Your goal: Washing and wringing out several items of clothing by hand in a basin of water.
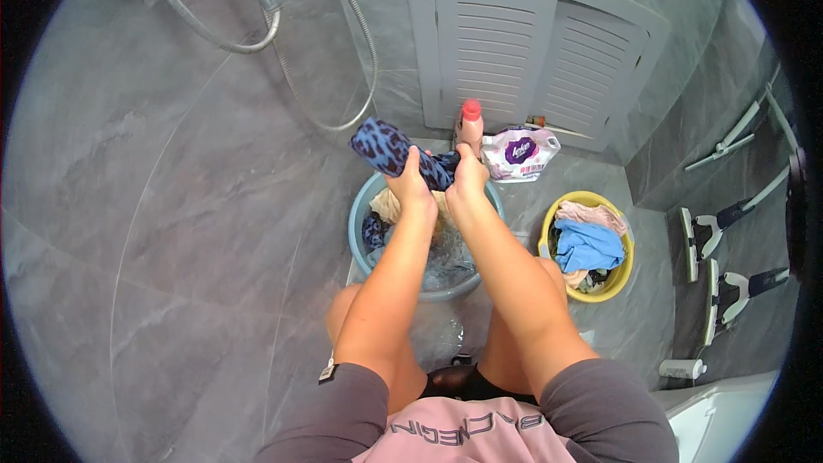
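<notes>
Both my hands grip a blue leopard-print cloth (382,144), bunched up and held over the far side of a blue round basin (357,227). My left hand (412,182) is wrapped round its middle, and a loose bulge of it sticks out to the left. My right hand (468,176) is closed on its other end, close by the left. Below, the basin holds water with soaking clothes, among them a cream cloth (387,205) and a dark blue patterned piece (374,230). My forearms hide part of the basin.
Behind the basin stand a pink bottle with a red cap (471,124) and a white and purple detergent bag (519,154). To the right sits a yellow basin (627,266) of clothes. Mops (718,300) hang on the right wall; a shower hose (370,60) hangs at the upper left.
</notes>
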